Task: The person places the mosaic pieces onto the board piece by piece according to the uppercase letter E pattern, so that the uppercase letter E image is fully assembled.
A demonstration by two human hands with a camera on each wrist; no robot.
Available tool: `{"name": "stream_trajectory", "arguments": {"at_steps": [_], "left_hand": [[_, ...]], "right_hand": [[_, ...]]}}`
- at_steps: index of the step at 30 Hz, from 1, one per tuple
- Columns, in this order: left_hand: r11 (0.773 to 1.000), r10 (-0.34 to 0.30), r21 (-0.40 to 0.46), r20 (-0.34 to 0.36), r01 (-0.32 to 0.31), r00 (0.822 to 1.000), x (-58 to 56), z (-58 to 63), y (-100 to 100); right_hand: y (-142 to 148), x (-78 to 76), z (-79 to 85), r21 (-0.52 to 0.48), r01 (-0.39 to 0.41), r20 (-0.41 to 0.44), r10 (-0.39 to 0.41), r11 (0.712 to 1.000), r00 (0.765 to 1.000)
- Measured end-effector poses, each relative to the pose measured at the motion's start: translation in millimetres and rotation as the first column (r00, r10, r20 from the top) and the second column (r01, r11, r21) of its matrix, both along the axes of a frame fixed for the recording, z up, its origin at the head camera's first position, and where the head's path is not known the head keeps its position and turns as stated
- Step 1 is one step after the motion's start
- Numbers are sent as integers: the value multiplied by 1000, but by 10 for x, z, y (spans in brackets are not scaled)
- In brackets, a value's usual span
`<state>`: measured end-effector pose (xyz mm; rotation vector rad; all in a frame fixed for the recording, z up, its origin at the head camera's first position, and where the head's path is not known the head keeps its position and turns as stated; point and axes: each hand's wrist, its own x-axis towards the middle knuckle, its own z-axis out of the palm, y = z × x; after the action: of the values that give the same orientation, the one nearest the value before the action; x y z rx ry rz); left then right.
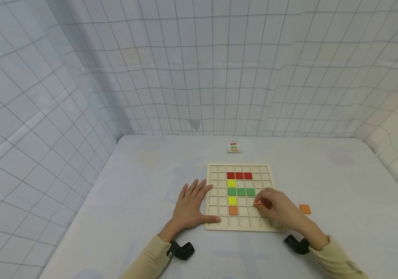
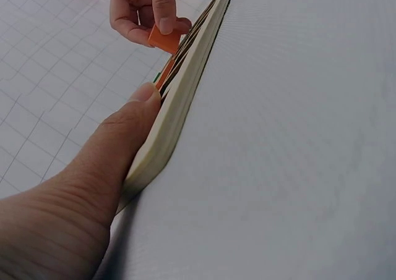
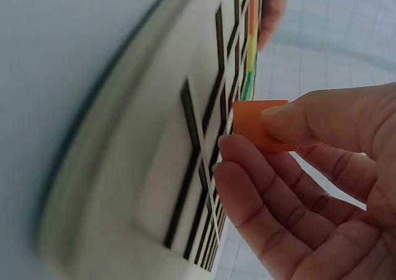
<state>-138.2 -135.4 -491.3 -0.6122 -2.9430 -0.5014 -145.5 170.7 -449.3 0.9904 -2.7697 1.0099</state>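
A cream grid board point(image 1: 216, 228) lies flat on the table, with red point(image 1: 239, 176), yellow point(image 1: 231, 183), green point(image 1: 241, 192) and orange tiles point(image 1: 233, 210) set in its cells. At its left edge my left hand point(image 1: 189, 209) rests with fingers spread, the thumb lying over the near left corner. My right hand point(image 1: 279, 207) pinches an orange tile point(image 3: 250, 122) between thumb and fingers, just above the board's right part. In the left wrist view that tile point(image 2: 164, 40) is tilted over the grid.
One loose orange tile point(image 1: 305, 209) lies on the table right of the board. Behind the board is a small pattern card point(image 1: 234, 147) with coloured squares. Grid-patterned white curtains point(image 1: 199, 77) enclose the table.
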Motion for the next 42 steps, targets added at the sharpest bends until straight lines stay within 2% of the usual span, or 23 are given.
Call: {"name": "stream_trajectory", "arguments": {"at_steps": [7, 10, 17, 24, 36, 42], "left_hand": [[1000, 1, 4, -13, -1, 1000, -14, 17, -25], [1000, 3, 5, -10, -2, 1000, -23, 14, -27], [1000, 2, 26, -15, -2, 1000, -45, 22, -30], [1000, 16, 18, -10, -15, 1000, -42, 34, -38], [1000, 6, 12, -2, -6, 1000, -23, -12, -23], [1000, -2, 1, -5, 2, 1000, -15, -18, 0]], "right_hand": [[-153, -32, 0, -21, -37, 66, 38, 999, 997], [-225, -38, 11, 5, -28, 86, 28, 1000, 996], [-336, -78, 26, 51, -17, 71, 13, 999, 997], [-355, -81, 28, 82, -4, 113, -5, 997, 994], [-331, 44, -18, 136, 21, 2, -21, 990, 1000], [-190, 109, -50, 105, -51, 0, 51, 993, 999]]}}
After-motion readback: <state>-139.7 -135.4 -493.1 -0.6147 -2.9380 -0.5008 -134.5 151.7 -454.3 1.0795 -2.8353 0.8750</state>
